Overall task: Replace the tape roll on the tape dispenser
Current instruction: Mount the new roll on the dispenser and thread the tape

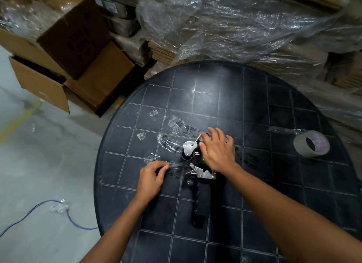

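A black-handled tape dispenser (201,192) lies on the round black table (254,109), its metal head pointing away from me. My right hand (217,149) rests on top of the roll mounted in the dispenser and hides most of it. My left hand (151,177) pinches a strip of clear tape (174,164) pulled out leftward from the dispenser head. An empty cardboard tape core (311,146) lies on its side at the right of the table.
Scraps of clear tape (176,123) are stuck on the table beyond the dispenser. Open cardboard boxes (74,66) stand at the left, plastic-wrapped stacks of cardboard (244,27) behind the table. A blue cable (39,207) lies on the grey floor.
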Tool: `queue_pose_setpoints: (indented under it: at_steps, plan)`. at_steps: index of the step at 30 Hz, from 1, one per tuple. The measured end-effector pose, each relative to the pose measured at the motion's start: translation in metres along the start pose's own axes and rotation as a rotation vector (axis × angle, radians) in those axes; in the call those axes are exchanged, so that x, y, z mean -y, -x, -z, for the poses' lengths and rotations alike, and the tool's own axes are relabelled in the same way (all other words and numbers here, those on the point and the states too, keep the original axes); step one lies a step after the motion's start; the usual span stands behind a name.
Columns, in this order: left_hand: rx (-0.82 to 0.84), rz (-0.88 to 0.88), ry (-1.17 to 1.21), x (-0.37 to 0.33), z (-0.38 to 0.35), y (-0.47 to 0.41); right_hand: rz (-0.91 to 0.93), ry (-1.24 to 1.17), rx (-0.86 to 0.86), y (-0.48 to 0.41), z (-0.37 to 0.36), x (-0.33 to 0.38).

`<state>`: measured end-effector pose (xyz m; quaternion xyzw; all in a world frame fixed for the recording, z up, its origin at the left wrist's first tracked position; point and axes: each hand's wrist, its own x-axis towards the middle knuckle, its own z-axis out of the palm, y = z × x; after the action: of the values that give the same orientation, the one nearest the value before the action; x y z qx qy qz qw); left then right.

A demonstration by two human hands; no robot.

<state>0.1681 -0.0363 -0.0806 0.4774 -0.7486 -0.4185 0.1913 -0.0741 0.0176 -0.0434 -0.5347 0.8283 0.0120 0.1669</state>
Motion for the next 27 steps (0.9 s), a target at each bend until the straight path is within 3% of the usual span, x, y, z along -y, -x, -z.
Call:
queue_pose_setpoints:
  at_steps: [4,7,10,12,14,15,17,20,23,27]
  plan:
    - [0.169,0.104,0.115,0.003,0.021,-0.003,-0.041,-0.250,0.061,0.002,0.016,-0.009]
    - [-0.002,0.041,-0.012,-0.011,0.040,-0.008,-0.121,-0.435,0.029,0.013,0.026,-0.026]
    - [-0.077,-0.148,-0.114,-0.067,0.040,-0.030,-0.118,-0.336,0.193,0.022,0.034,-0.049]
    - [0.100,-0.215,-0.165,-0.110,0.022,-0.056,-0.099,-0.225,0.297,0.021,0.042,-0.059]
    - [0.361,-0.162,-0.301,-0.140,-0.006,-0.091,-0.103,-0.227,0.341,0.018,0.047,-0.063]
    - [0.473,-0.138,-0.390,-0.148,-0.021,-0.109,-0.125,-0.309,0.342,0.015,0.048,-0.066]
    - [0.667,-0.098,-0.536,-0.156,-0.045,-0.138,-0.259,-0.691,0.330,0.014,0.046,-0.069]
    - [0.924,0.005,-0.525,-0.153,-0.061,-0.165,-0.426,-1.108,0.315,0.020,0.037,-0.076]
    - [1.005,0.099,-0.420,-0.145,-0.064,-0.178,-0.496,-1.312,0.314,0.025,0.028,-0.083]
    - [0.945,0.135,-0.304,-0.134,-0.070,-0.174,-0.538,-1.378,0.300,0.025,0.017,-0.090]
